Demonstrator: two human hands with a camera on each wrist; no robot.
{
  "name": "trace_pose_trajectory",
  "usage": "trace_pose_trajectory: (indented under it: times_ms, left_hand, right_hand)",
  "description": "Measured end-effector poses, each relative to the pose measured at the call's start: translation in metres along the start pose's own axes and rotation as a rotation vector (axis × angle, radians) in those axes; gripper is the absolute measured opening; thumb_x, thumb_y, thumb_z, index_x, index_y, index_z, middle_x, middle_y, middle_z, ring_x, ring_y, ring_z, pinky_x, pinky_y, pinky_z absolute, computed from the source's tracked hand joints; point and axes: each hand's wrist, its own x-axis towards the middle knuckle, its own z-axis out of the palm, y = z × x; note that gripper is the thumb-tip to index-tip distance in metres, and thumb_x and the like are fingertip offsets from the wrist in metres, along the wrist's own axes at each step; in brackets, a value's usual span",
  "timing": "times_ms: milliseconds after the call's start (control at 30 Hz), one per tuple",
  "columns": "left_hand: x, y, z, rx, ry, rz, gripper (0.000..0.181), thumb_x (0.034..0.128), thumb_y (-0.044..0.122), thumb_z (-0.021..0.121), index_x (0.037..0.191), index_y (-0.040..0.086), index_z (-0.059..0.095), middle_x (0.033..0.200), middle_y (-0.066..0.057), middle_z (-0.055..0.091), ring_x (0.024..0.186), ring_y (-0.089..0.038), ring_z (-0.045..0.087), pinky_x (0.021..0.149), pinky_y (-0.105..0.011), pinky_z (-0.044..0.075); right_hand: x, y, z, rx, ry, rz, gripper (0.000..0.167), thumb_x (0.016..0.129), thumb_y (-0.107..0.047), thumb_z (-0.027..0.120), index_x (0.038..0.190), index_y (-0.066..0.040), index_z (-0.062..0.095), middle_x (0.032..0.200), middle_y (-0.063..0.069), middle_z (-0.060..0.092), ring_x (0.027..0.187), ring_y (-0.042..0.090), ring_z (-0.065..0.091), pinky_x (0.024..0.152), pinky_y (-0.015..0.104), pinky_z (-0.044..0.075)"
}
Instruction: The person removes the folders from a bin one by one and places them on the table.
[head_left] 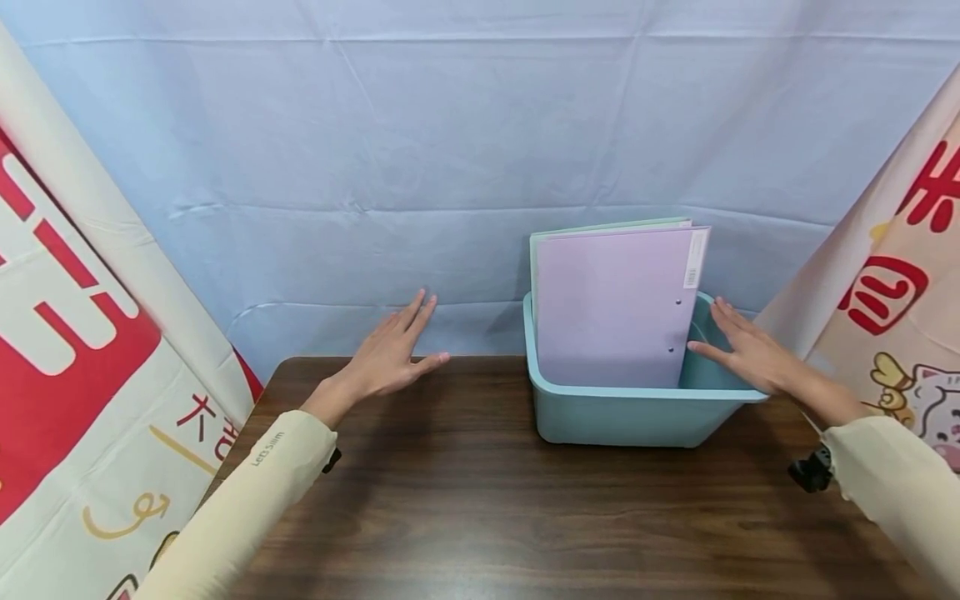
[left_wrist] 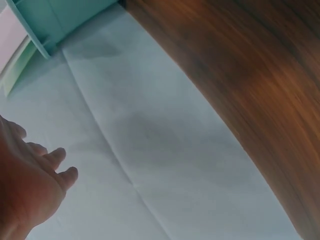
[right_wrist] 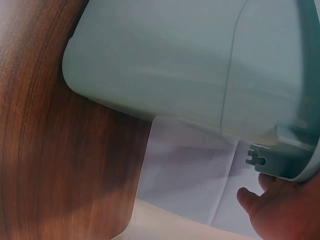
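A light teal plastic bin (head_left: 618,421) stands on the table, its side filling much of the right wrist view. Two file folders stand upright inside, a lilac one (head_left: 611,308) in front and a pale green one (head_left: 534,258) mostly hidden behind it. My right hand (head_left: 757,358) is at the bin's right end, fingers extended over the rim; whether it touches the rim I cannot tell. Left of the bin, my left hand (head_left: 386,350) hovers above the table's back edge with fingers spread, holding nothing.
The dark wooden table (head_left: 465,508) ends at a pale blue cloth (head_left: 375,167) hanging behind it. Printed cloths hang at both sides, a red and white one (head_left: 67,333) on the left and a pink one (head_left: 907,317) on the right.
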Motion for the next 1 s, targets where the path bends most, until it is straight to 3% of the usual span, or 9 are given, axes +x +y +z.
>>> trace_pose_trajectory:
  times_ms: [267,533,733,1000]
  left_hand:
    - [0.008,0.015,0.005,-0.067,0.057,0.05,0.095,0.1041,0.067,0.051,0.173,0.02,0.005,0.179,-0.009,0.004,0.161,-0.036,0.022,0.129,-0.059,0.02]
    - [0.017,0.025,0.01,-0.115,0.12,0.098,0.092,0.1019,0.058,0.063,0.172,0.026,0.013,0.179,-0.006,0.012,0.16,-0.034,0.026,0.121,-0.064,0.033]
    - [0.024,0.034,0.011,-0.168,0.181,0.132,0.09,0.1002,0.049,0.069,0.171,0.023,0.022,0.177,-0.005,0.018,0.159,-0.032,0.03,0.114,-0.064,0.043]
    - [0.034,0.046,0.013,-0.217,0.187,0.156,0.084,0.1001,0.047,0.071,0.169,0.025,0.029,0.176,-0.003,0.023,0.157,-0.028,0.033,0.107,-0.061,0.049]
  right_hand:
    - [-0.001,0.0,0.0,0.024,0.002,0.003,0.095,0.111,-0.051,0.048,0.165,0.007,-0.004,0.171,0.032,-0.012,0.157,0.057,-0.001,0.118,0.079,0.011]
    - [0.0,0.0,0.001,0.03,0.003,0.009,0.094,0.111,-0.052,0.047,0.165,0.005,-0.006,0.171,0.031,-0.013,0.157,0.057,-0.001,0.118,0.08,0.011]
    - [-0.001,0.0,0.001,0.038,0.011,0.002,0.094,0.111,-0.051,0.047,0.166,0.005,-0.005,0.172,0.031,-0.012,0.157,0.056,-0.001,0.118,0.08,0.011]
    - [-0.001,0.001,0.001,0.034,0.014,-0.001,0.095,0.11,-0.051,0.048,0.165,0.006,-0.004,0.171,0.033,-0.01,0.157,0.057,0.0,0.118,0.079,0.012]
